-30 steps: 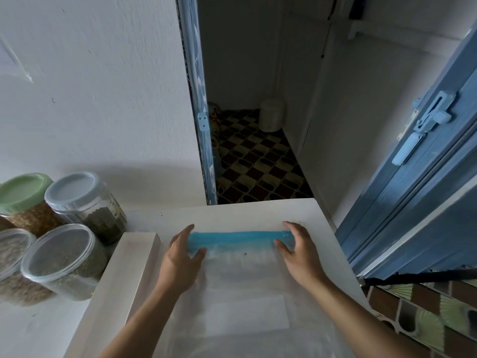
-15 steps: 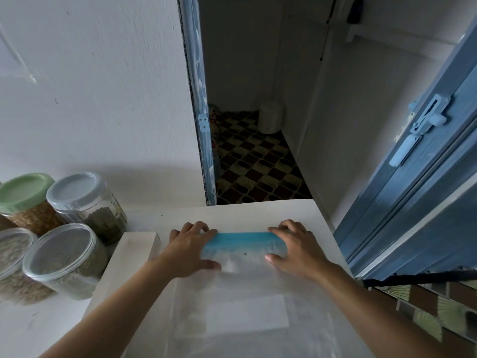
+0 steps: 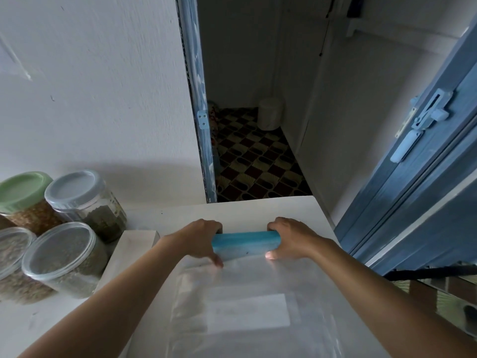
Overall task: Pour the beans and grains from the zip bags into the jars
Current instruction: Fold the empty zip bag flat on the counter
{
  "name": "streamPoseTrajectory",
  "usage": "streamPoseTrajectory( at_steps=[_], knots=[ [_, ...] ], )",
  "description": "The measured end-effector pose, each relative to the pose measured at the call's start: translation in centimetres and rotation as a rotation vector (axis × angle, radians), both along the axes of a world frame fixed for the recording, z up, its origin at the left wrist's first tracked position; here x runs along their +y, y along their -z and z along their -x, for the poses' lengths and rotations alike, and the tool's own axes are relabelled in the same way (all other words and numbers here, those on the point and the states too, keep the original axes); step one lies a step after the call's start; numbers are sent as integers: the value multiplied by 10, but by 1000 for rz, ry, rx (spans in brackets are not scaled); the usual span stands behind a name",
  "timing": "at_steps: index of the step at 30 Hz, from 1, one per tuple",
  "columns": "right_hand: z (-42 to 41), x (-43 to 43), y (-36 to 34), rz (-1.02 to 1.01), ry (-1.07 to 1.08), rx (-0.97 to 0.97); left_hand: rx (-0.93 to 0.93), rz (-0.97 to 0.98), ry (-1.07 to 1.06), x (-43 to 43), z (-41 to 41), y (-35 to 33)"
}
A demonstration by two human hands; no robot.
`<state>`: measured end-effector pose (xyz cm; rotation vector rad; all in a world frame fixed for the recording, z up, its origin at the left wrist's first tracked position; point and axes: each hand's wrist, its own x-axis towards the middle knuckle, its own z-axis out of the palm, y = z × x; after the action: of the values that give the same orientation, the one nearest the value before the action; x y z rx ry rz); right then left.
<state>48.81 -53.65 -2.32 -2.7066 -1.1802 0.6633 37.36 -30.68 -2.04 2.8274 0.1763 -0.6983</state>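
Clear zip bag (image 3: 247, 306) on white table (image 3: 258, 208), left hand (image 3: 198, 239) and right hand (image 3: 291, 239) curled round ends of its blue strip (image 3: 245, 240)

We can read no text: the white panel (image 3: 247, 313) on the zip bag (image 3: 258, 273) looks blank, and the label (image 3: 117, 211) on the grey-lidded jar (image 3: 82, 200) is blurred.

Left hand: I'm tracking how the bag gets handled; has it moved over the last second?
Yes. The left hand has shifted right, away from the grey-lidded jar, and now grips further in along the blue zip strip.
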Motion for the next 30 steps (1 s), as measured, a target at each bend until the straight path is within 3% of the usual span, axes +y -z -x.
streamPoseTrajectory(
  at_steps=[7, 11, 18, 23, 26, 30],
  knots=[
    [-4, -2, -10, 41, -9, 118, 25, 70, 48, 2, 5, 2],
    [-3, -6, -20, -50, -34, 108, 2, 139, 28, 10, 10, -14],
    [3, -5, -55, -123, -33, 104, -221, 136, 170, 21, 18, -45],
    [20, -10, -61, -77, -12, 111, -230, 126, 178, 17, 31, -52],
    [27, -12, -72, -164, -16, -15, -240, 74, 183, 16, 42, -68],
    [33, -15, -103, -517, 7, -406, -506, -77, 110, 10, 56, -131]
  ],
)
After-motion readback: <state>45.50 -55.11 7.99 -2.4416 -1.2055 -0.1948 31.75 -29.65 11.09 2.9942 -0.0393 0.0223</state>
